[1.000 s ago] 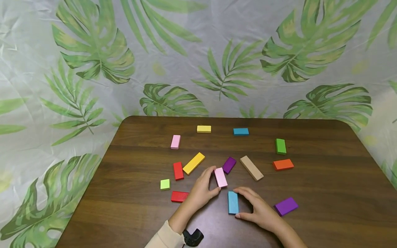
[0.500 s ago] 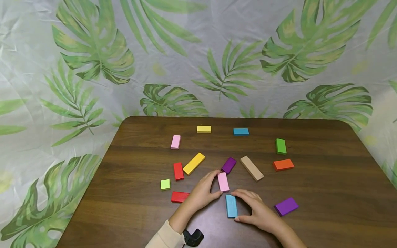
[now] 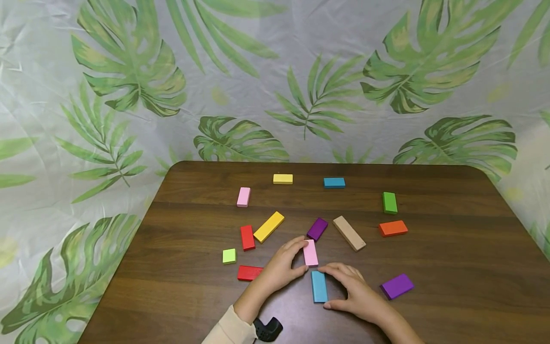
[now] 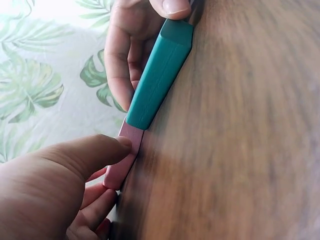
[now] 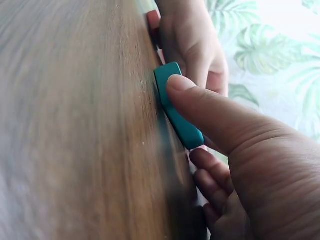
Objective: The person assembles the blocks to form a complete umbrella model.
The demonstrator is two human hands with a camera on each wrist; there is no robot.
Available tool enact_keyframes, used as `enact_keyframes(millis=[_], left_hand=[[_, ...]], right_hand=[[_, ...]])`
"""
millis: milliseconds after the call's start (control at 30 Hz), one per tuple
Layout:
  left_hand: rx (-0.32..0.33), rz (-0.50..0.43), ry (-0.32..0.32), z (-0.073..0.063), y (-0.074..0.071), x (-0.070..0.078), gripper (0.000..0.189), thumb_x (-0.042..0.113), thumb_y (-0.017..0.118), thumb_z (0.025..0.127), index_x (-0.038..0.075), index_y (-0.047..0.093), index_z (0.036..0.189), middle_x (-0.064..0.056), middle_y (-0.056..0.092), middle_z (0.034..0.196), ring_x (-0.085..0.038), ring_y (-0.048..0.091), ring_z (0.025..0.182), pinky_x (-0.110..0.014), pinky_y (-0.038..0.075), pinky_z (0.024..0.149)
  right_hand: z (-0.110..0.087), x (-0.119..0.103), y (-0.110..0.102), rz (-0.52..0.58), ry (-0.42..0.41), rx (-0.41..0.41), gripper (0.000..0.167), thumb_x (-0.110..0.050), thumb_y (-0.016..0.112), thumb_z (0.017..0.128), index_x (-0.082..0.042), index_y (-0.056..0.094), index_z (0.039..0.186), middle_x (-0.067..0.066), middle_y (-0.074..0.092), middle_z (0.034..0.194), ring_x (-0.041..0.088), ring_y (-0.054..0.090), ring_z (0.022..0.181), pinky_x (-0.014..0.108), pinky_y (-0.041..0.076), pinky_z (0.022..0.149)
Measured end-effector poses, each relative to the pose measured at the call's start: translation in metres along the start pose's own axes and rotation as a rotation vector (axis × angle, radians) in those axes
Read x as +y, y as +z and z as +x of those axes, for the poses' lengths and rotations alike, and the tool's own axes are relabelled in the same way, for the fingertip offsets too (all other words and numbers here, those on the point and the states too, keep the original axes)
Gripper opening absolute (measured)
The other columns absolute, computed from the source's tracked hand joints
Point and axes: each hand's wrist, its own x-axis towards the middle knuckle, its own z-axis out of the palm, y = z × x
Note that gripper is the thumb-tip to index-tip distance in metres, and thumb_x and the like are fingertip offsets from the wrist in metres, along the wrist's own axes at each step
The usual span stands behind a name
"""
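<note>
My left hand (image 3: 278, 268) holds a pink block (image 3: 311, 254) lying flat on the table, fingers at its far end and thumb at its near end. My right hand (image 3: 360, 292) grips a light blue block (image 3: 319, 287) along its length, thumb near one end and fingertips near the other. In the head view the blue block lies just nearer than the pink one, their ends close together. The left wrist view shows the blue block (image 4: 159, 75) overlapping part of the pink block (image 4: 123, 167). A small purple block (image 3: 317, 229) lies just beyond the pink block.
Around the hands lie a beige block (image 3: 349, 233), a yellow block (image 3: 269, 227), red blocks (image 3: 247, 238), a lime block (image 3: 229, 256) and a larger purple block (image 3: 397, 286). Several more blocks sit farther back. A black object (image 3: 268, 329) is by the left sleeve.
The pink block has slid slightly right and nearer with my left hand. My right hand has shifted the blue block a little left and nearer, below the pink block.
</note>
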Motion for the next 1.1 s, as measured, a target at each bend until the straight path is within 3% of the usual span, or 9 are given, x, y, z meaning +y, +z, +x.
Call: enact_keyframes(millis=[300, 700, 933, 1100], left_hand=[[0.026, -0.029, 0.014, -0.0012, 0.0007, -0.0005, 0.042, 0.019, 0.060, 0.087, 0.007, 0.051, 0.126, -0.011, 0.043, 0.133, -0.024, 0.040, 0.121, -0.038, 0.032, 0.098], [0.008, -0.011, 0.027, -0.0010, 0.0012, -0.0002, 0.041, 0.021, 0.058, 0.088, 0.010, 0.051, 0.127, -0.007, 0.043, 0.133, -0.022, 0.038, 0.123, -0.038, 0.031, 0.099], [-0.018, 0.028, 0.065, -0.0009, 0.0016, 0.0004, 0.042, 0.022, 0.057, 0.089, 0.010, 0.050, 0.128, -0.005, 0.042, 0.135, -0.020, 0.037, 0.124, -0.040, 0.020, 0.104], [-0.030, 0.037, 0.065, -0.0010, 0.0026, 0.0001, 0.042, 0.024, 0.056, 0.089, 0.011, 0.050, 0.128, -0.004, 0.042, 0.135, -0.016, 0.036, 0.124, -0.040, 0.019, 0.104]], right_hand=[[0.0011, -0.0032, 0.0007, 0.017, 0.019, 0.018, 0.067, -0.042, 0.074, 0.069, -0.017, 0.049, 0.126, -0.008, 0.049, 0.118, 0.017, 0.042, 0.109, 0.041, 0.026, 0.089], [0.0015, -0.0015, 0.0009, 0.030, 0.007, 0.039, 0.058, -0.038, 0.074, 0.071, -0.019, 0.052, 0.121, -0.011, 0.050, 0.117, 0.015, 0.043, 0.108, 0.032, 0.023, 0.090], [0.0017, -0.0029, 0.0000, 0.044, 0.040, 0.018, 0.057, -0.044, 0.071, 0.071, -0.020, 0.051, 0.119, -0.011, 0.050, 0.116, 0.017, 0.043, 0.108, 0.038, 0.026, 0.089], [0.0020, -0.0033, -0.0008, 0.059, 0.065, 0.006, 0.057, -0.047, 0.070, 0.071, -0.020, 0.051, 0.117, -0.012, 0.050, 0.115, 0.017, 0.043, 0.107, 0.043, 0.027, 0.089]])
